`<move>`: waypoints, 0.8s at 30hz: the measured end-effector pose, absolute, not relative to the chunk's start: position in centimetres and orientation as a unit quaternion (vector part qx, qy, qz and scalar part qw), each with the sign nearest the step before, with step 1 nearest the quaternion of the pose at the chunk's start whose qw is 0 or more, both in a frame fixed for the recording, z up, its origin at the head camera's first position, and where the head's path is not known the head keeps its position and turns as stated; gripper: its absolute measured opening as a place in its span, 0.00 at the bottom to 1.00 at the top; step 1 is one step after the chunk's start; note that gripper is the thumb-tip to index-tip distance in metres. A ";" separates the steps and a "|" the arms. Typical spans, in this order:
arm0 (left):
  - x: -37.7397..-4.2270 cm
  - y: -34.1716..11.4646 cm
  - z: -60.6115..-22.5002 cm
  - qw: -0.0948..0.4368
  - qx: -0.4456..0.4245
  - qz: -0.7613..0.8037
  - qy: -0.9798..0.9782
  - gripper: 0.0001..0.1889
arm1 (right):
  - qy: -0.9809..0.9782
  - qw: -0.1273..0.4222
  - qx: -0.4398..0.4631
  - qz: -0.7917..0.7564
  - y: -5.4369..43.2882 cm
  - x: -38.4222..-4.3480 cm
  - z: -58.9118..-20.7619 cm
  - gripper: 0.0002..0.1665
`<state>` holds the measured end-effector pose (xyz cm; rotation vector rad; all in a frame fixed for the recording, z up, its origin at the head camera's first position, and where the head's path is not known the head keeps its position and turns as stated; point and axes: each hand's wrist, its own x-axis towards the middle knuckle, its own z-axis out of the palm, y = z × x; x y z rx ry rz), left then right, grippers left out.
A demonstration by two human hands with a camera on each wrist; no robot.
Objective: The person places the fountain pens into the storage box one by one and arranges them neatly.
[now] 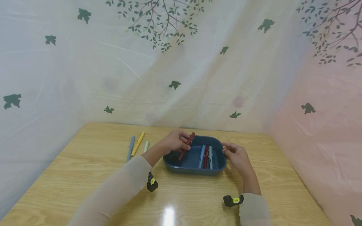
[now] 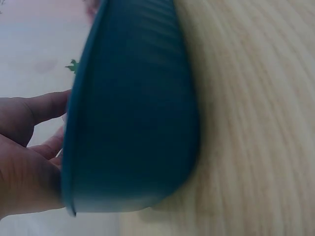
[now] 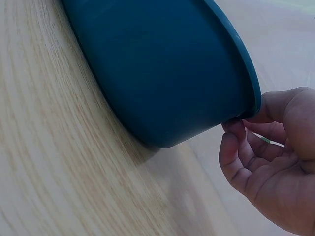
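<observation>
In the head view my left hand pinches a dark red pen over the left part of a blue tray. The pen is tilted, its upper end near the back rim. My right hand grips the tray's right rim between thumb and fingers, as the right wrist view shows with the hand at the corner. Inside the tray, on the right, lie a blue pen, a red pen and a grey-green pen. From the left wrist, the tray wall hides the held pen and the fingertips.
Left of the tray, a blue-grey pen, a yellow pen and a pale green pen lie on the wooden table. A patterned curtain hangs behind the table's back edge.
</observation>
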<state>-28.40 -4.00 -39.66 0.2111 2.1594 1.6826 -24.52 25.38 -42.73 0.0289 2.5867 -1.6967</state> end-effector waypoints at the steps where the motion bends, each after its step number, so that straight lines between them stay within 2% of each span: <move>1: -28.3 -3.8 -39.9 0.195 0.077 0.598 0.774 0.27 | 0.837 0.023 0.009 -0.547 25.4 -24.5 -42.8 0.21; 17: -27.8 -0.7 -41.6 0.205 0.075 0.547 0.808 0.26 | 0.835 0.023 0.006 -0.549 25.4 -24.6 -42.8 0.21; 24: -27.6 -0.2 -41.9 0.222 0.044 0.544 0.808 0.27 | 0.835 0.026 0.009 -0.549 25.4 -24.6 -42.7 0.21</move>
